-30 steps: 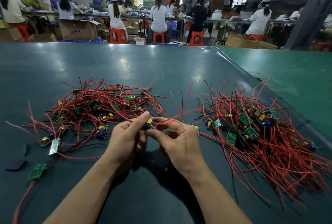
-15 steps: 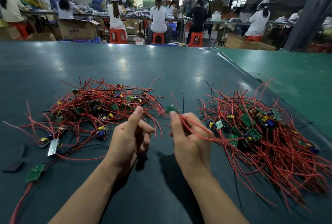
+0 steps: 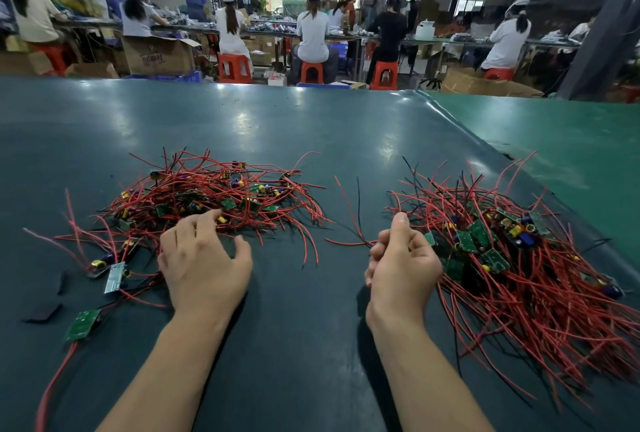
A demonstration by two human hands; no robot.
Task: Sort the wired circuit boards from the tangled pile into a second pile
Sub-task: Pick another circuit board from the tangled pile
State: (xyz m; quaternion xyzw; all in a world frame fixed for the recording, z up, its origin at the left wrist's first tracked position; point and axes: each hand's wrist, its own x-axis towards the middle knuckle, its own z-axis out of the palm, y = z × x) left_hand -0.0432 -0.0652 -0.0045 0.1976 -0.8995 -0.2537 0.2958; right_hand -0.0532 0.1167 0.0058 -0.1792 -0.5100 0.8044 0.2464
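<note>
A tangled pile (image 3: 207, 192) of small green circuit boards with red and black wires lies left of centre on the dark green table. A second, larger pile (image 3: 512, 258) lies to the right. My left hand (image 3: 202, 262) hovers at the near edge of the left pile, fingers spread, holding nothing. My right hand (image 3: 403, 265) is curled at the left edge of the right pile, thumb up, pinching a wired circuit board (image 3: 429, 238) whose red and black wires trail to the left.
Loose boards (image 3: 80, 325) and black scraps (image 3: 43, 312) lie at the near left. A lighter green table surface (image 3: 571, 154) adjoins on the right. Beyond the table's far edge, several people sit on orange stools at benches, with cardboard boxes (image 3: 157, 55) around them.
My hands, joined on one board a second ago, have parted. The right hand carried the board rightward to the right pile. The left hand opened and moved back to the left pile.
</note>
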